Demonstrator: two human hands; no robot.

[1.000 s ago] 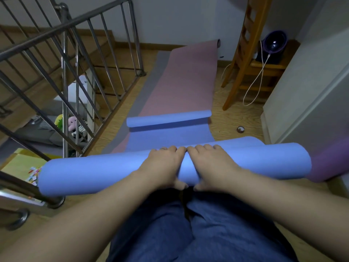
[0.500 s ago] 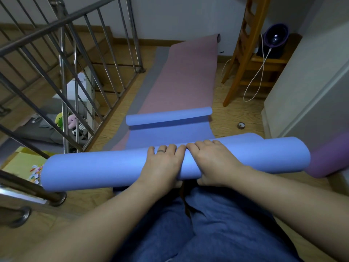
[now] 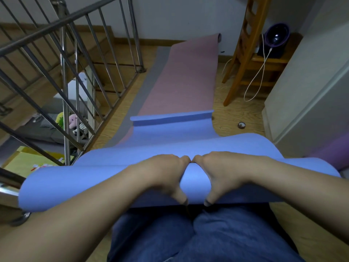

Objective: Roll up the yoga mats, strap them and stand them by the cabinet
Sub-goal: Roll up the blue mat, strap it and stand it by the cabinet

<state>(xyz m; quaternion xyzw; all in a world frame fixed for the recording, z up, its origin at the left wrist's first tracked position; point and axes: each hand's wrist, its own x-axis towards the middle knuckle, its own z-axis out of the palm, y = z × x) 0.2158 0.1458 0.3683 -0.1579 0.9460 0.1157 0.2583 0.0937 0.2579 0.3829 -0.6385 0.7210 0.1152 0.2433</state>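
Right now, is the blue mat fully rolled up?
No: a flat stretch of the blue mat lies unrolled ahead of the roll, over the pink mat.

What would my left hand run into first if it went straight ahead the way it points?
Your left hand grips the roll; straight ahead it would likely meet the blue mat's flat unrolled stretch first, then its curled far end. Depth is unclear.

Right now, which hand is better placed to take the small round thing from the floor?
Probably the right hand: the small round thing lies right of the blue mat, toward the cabinet. The left hand would have to cross over.
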